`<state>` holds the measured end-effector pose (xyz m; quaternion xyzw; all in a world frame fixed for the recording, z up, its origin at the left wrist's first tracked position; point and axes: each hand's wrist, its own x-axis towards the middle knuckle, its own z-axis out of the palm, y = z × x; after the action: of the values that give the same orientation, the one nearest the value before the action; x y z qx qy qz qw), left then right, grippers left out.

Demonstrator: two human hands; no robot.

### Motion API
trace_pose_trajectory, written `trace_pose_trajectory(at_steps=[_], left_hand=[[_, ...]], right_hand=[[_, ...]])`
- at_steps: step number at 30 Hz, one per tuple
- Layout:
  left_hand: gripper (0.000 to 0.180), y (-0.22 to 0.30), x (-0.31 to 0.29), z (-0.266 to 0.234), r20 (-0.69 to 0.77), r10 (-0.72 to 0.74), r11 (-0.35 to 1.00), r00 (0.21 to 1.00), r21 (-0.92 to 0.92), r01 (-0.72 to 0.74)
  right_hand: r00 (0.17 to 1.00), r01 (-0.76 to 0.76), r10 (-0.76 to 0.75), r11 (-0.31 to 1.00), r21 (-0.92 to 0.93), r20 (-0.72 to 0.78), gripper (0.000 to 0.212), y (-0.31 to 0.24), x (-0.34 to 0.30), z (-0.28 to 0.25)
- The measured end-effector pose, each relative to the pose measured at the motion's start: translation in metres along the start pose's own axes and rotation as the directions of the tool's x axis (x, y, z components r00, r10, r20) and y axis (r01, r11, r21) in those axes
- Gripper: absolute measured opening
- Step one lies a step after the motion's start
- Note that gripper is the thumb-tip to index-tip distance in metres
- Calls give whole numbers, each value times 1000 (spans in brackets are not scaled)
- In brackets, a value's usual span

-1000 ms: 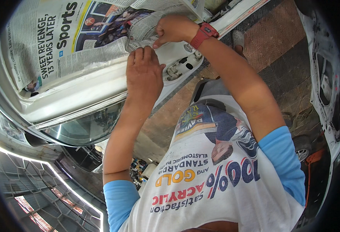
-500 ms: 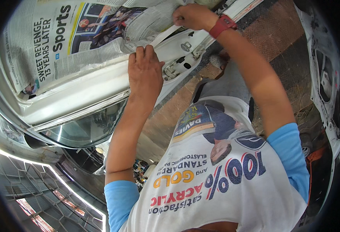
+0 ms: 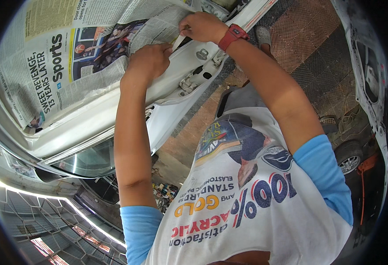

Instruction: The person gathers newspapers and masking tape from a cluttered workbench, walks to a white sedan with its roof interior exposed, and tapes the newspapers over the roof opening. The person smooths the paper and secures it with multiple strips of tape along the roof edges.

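Sheets of printed newspaper (image 3: pixel 39 48) lie over the opening of a white car body (image 3: pixel 77 110) at the upper left. Between my two hands stretches a short pale strip, apparently masking tape (image 3: pixel 179 43), along the newspaper's edge. My left hand (image 3: pixel 147 62) is closed, its thumb and fingertips pinching the strip's lower end beside the white sill. Farther up, my right hand (image 3: pixel 202 27), with a red watch on the wrist, pinches the other end. A dark gap shows beside the strip. The exact fingertip contact is partly hidden.
A metal door striker (image 3: pixel 202 54) and a hinge or latch part (image 3: pixel 189 81) stick out of the white frame near my hands. Dark window glass (image 3: pixel 88 159) is at the left. Patterned floor mats (image 3: pixel 306 31), a wheel (image 3: pixel 350 159) and another white car panel (image 3: pixel 366 57) are at the right.
My left hand has moved up and left, from lying on the white sill to pinching the strip. My right hand has shifted left and slightly down. The view has shifted a little.
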<state>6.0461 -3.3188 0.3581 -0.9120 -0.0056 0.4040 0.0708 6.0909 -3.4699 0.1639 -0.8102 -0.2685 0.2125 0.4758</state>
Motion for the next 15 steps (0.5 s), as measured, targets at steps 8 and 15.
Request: trace_pose_trajectory(at_steps=[8,15], left_hand=[[54,-10,18,7,208,-29,999,978,29,23],[74,-1,28,-2,311,-228,974,923,76,215]], right_hand=[[998,-55,52,995,79,37,19,1,-4,-7],[999,-42,41,991,126,11,25,18,3,26]])
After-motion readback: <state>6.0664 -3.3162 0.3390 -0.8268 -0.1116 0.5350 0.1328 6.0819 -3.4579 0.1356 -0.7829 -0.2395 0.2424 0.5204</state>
